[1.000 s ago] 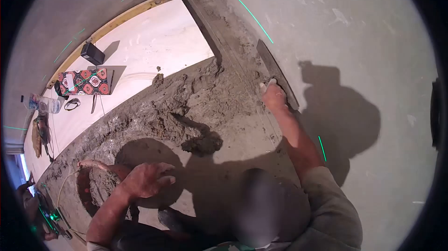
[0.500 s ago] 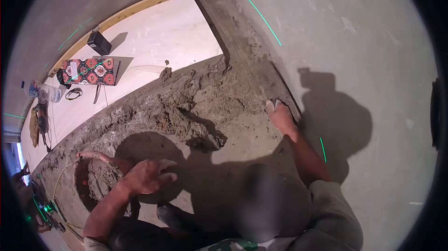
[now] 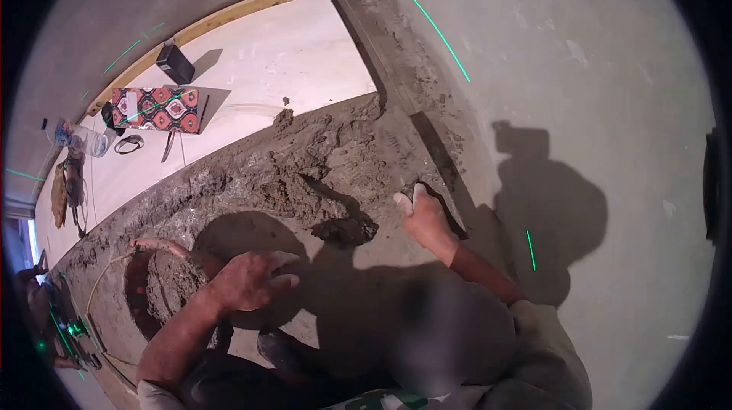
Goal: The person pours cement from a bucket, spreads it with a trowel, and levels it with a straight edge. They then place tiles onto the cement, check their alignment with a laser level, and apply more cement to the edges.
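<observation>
My right hand (image 3: 425,221) is closed around the grip of a long, flat plastering trowel (image 3: 444,170). The trowel lies on the wet mortar (image 3: 305,174) beside the right-hand wall, its long edge running away from me. My left hand (image 3: 248,282) hovers near the rim of a bucket (image 3: 137,288) of mortar, thumb and forefinger apart and nothing visible between them; its other fingers are partly curled. Between the hands a ragged heap of mortar ends in a dark lump (image 3: 347,229).
A pale board (image 3: 282,59) edges the mortar and carries a patterned box (image 3: 156,109), a black box (image 3: 175,65), a clear plastic container (image 3: 93,142) and a power tool (image 3: 73,181). A laser device (image 3: 76,328) glows green at lower left, near another person's arm (image 3: 42,307). The wall (image 3: 610,67) rises at right.
My right hand has pulled the trowel left, away from the wall, and slightly toward me. The left hand stays near the bucket. The whole view has shifted slightly.
</observation>
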`<state>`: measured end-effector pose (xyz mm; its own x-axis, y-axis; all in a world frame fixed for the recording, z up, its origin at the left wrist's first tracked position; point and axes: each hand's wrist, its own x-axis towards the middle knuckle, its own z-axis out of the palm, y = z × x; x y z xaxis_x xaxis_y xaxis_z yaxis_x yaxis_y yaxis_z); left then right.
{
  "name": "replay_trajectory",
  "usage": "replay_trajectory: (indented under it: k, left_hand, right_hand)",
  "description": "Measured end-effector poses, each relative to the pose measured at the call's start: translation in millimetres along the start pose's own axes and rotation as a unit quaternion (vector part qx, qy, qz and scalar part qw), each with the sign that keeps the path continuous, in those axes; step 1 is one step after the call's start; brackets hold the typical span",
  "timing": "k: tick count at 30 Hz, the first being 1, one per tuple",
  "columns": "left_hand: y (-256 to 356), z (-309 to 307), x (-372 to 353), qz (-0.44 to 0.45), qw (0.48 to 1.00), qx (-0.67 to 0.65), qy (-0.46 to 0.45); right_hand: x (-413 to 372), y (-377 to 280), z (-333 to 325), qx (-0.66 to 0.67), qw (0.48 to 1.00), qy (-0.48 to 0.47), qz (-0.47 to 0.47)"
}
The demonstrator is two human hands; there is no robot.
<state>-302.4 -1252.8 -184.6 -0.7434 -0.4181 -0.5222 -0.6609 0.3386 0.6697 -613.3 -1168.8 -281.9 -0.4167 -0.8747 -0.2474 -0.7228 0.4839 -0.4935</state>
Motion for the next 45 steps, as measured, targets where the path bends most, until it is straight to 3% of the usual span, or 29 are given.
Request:
replay_trajectory:
  k: [7, 11, 16, 21, 26, 32, 35, 38, 39, 44, 45]
  left_hand:
    - [-16.5, 2.8, -18.4, -0.033, 0.999, 0.0, -0.023]
    - [-21.9, 7.1, -21.0, -0.018, 1.0, -0.008, -0.005]
    - [-26.7, 10.8, -21.4, -0.015, 1.0, -0.012, -0.021]
    - [-37.0, 20.0, -26.0, 0.032, 0.999, 0.011, -0.01]
    - [-24.8, 15.5, -32.6, -0.017, 1.0, 0.005, -0.017]
    - [-23.0, 19.9, -32.8, 0.018, 1.0, 0.01, -0.008]
    - [-9.8, 16.9, -28.0, 0.02, 1.0, 0.017, -0.01]
    - [-5.8, 12.3, -23.8, 0.001, 0.999, 0.035, -0.016]
    - [-6.6, 12.0, -24.3, -0.016, 0.999, 0.036, -0.022]
    - [-13.9, 4.8, -31.1, -0.022, 0.999, 0.028, -0.005]
    - [-16.9, 5.1, -32.1, -0.014, 0.999, 0.03, -0.005]
  right_hand:
    - [63.2, 11.0, 41.6, -0.057, 0.996, 0.05, 0.047]
    - [40.3, -2.1, 55.2, -0.041, 0.999, -0.006, 0.027]
    - [16.4, -11.4, 69.7, 0.005, 1.0, -0.002, 0.018]
    - [0.7, -24.7, 76.2, 0.023, 0.999, -0.032, -0.035]
    - [-21.5, -49.7, 89.6, 0.013, 0.988, -0.097, -0.117]
    - [-41.2, -58.6, 83.9, 0.026, 0.981, -0.159, -0.108]
    - [-52.9, -36.3, 117.4, -0.027, 0.963, -0.167, -0.211]
    - [-44.4, -38.1, 103.5, -0.042, 0.966, -0.194, -0.166]
    - [-44.5, -43.0, 85.2, -0.048, 0.961, -0.169, -0.212]
    - [-40.3, -51.2, 34.6, 0.032, 0.98, -0.054, -0.187]
    - [-38.2, -50.4, 34.5, 0.023, 0.975, 0.009, -0.219]
